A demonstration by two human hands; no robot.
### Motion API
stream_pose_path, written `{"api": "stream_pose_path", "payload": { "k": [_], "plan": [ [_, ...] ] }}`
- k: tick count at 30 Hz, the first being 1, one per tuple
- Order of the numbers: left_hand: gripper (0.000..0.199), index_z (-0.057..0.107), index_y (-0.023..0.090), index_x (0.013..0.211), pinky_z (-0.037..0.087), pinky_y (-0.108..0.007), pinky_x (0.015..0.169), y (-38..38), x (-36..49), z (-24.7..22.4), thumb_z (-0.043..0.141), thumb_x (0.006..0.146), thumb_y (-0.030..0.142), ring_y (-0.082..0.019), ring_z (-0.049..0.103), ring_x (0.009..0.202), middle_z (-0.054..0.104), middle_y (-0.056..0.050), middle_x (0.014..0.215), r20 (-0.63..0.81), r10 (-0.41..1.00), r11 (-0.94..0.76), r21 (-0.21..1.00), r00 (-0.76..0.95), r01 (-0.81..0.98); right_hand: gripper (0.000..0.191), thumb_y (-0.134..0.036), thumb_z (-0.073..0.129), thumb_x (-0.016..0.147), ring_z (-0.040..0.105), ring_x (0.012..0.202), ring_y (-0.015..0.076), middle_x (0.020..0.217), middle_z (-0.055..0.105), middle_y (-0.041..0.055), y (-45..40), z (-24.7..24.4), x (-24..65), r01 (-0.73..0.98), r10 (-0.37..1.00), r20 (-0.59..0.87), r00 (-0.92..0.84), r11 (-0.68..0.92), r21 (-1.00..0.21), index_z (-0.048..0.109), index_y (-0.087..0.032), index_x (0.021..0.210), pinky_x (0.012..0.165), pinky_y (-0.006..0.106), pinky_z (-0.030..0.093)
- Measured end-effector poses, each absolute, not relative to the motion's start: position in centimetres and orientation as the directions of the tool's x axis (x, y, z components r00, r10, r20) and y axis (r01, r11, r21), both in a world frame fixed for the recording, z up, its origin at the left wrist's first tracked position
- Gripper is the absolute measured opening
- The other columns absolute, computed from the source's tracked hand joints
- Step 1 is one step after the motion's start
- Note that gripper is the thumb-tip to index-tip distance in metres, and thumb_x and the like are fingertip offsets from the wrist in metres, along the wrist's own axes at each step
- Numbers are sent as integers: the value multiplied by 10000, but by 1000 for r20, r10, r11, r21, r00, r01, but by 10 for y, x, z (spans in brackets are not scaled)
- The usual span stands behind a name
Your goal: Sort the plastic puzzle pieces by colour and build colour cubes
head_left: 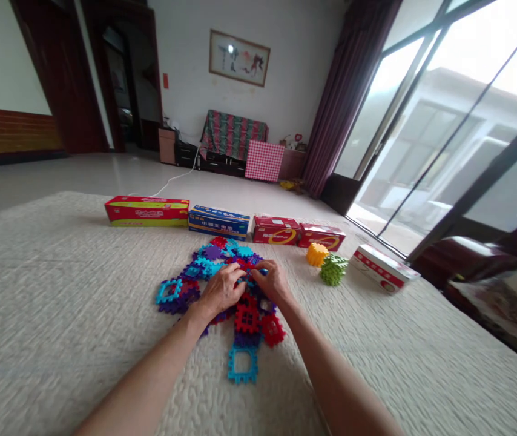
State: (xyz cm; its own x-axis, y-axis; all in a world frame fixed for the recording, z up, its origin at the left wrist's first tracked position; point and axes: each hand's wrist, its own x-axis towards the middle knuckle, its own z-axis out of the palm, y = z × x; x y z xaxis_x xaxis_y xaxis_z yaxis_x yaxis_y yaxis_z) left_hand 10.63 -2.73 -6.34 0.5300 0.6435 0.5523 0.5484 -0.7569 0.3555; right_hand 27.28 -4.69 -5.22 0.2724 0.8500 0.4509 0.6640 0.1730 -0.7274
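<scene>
A loose heap of interlocking plastic tiles, purple, red and light blue with notched edges, lies on the pale textured cover. Over its middle, my left hand has its fingers curled down; what is under the fingertips is hidden. Close beside it, my right hand pinches with thumb and fingers at what appears to be a blue tile edge. Nearer to me are a red windowed tile, another red tile and a light blue square frame tile. Another light blue frame tile lies at the heap's left.
Behind the heap stand a red-and-yellow box, a blue box and two red boxes. To the right are a yellow notched cube, a green notched piece and a white-and-red box.
</scene>
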Motion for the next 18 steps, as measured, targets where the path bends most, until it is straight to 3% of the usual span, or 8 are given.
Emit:
{"api": "stream_pose_path", "payload": {
  "k": [10,15,18],
  "plan": [
    [190,686,188,885,481,-330,874,-22,106,-67,497,860,196,-192,620,924,656,-61,965,544,625,-773,333,559,540,422,-466,447,792,618,645,169,740,702,55,-58,-57,347,546,745,426,513,100,-832,675,-135,922,613,270,483],
    [186,686,190,890,479,-324,888,-19,107,-71,505,851,213,-191,618,943,658,-63,990,550,632,-767,344,546,542,327,-412,490,751,602,676,189,739,689,47,-81,-68,383,623,722,444,531,23,-782,693,-177,854,688,311,463],
    [189,686,193,891,480,-322,891,-18,106,-71,504,849,223,-189,619,943,661,-60,991,556,625,-773,342,548,535,304,-383,511,737,595,789,212,853,680,68,-87,-73,388,672,710,478,517,9,-740,692,-185,880,790,344,449]
  ]
}}
